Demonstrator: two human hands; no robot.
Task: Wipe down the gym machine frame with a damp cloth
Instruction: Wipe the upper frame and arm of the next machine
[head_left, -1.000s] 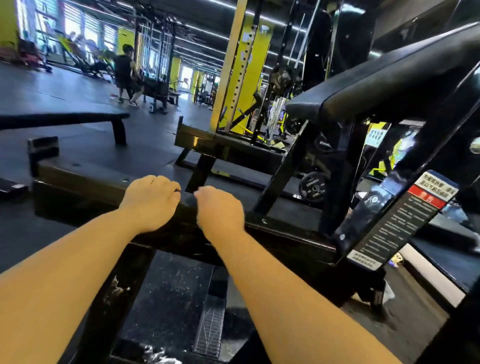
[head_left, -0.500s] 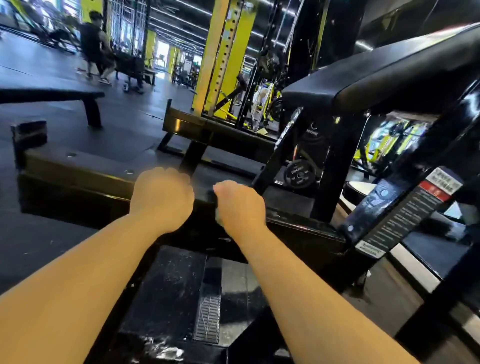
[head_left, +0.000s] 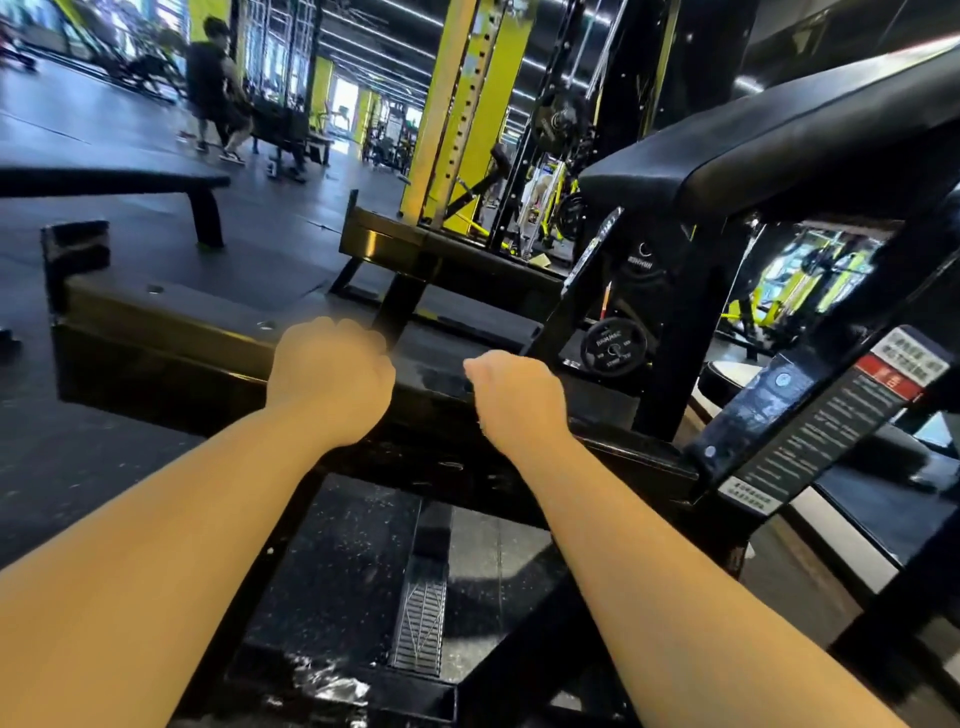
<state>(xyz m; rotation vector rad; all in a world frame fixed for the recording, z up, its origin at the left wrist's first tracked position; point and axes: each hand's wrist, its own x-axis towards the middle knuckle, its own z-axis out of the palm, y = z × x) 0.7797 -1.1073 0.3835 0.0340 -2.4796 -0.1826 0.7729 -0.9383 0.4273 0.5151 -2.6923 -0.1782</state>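
Note:
The black gym machine frame beam (head_left: 171, 332) runs across in front of me from left to right. Both my fists rest on its top with the fingers curled over the far side. My left hand (head_left: 332, 379) is closed near the middle of the beam. My right hand (head_left: 514, 400) is closed a short way to the right. Between the two fists lies a dark, wet-looking strip (head_left: 428, 371) that looks like the cloth pulled flat on the beam. Its ends are hidden inside the fists.
A black padded seat (head_left: 779, 140) overhangs at the upper right, on black uprights. An instruction sticker (head_left: 826, 421) slants down the right strut. A weight plate (head_left: 610, 348) sits behind the beam. A foot plate (head_left: 421, 623) lies below. A person (head_left: 213, 88) stands far back left, beyond a bench (head_left: 109, 179).
My hands have drawn apart along the beam, the right one sliding rightward. My view has shifted right and closer.

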